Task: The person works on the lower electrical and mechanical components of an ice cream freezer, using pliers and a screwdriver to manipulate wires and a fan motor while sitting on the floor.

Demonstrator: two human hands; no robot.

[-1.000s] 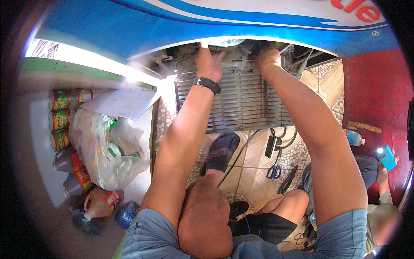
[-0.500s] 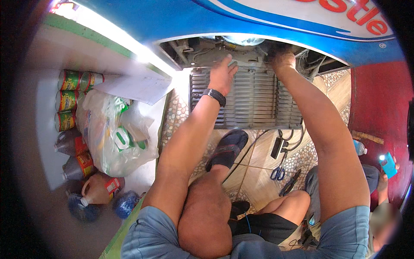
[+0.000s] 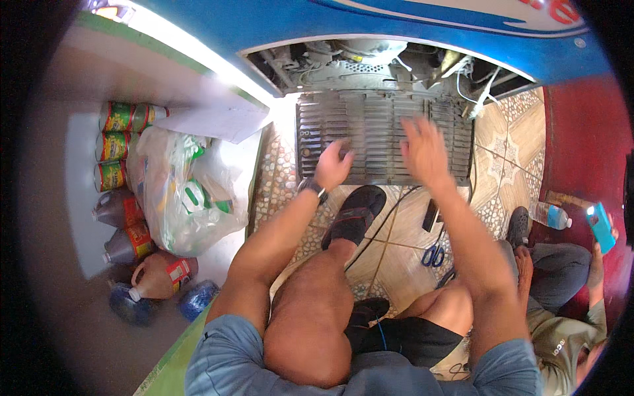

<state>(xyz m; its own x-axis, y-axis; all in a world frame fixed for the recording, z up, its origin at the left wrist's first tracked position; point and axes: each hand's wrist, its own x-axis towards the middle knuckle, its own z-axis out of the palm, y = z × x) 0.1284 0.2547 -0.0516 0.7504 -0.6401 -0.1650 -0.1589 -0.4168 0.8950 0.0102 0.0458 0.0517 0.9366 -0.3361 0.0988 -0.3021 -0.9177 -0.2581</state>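
Head view: the left hand (image 3: 335,165) is over the near left part of a dark louvred grille (image 3: 386,138), its thumb and fingers loosely curled and parted. The right hand (image 3: 426,148) is above the right half, fingers extended. Both hands are blurred and nothing is seen gripped in either; whether they touch the slats cannot be told. The grille lies between the person and a blue appliance cabinet (image 3: 218,30), its far edge at the lower side of the open compartment (image 3: 370,66). Whether it is fastened there cannot be told.

Risks, as judged: pale loose wires (image 3: 485,99) hang at the far right beside the grille and could snag or be pulled if the panel is shifted or a hand sweeps right. Bare fingers could be cut on slat edges or exposed parts. A black cable (image 3: 383,228) on the floor close to the person's shoe (image 3: 356,211) could be caught by the foot. The blue-handled scissors (image 3: 432,256) on the floor, near the bare leg, could be knocked.

Writing: large red lettering, cut off by the upper edge, appears on the cabinet's far right. At left, stacked cans (image 3: 112,146) carry green, red and yellow labels; brown bottles (image 3: 165,276) carry red ones. At right, a co-worker holding a lit turquoise phone (image 3: 601,228) wears a garment with small pale lettering.
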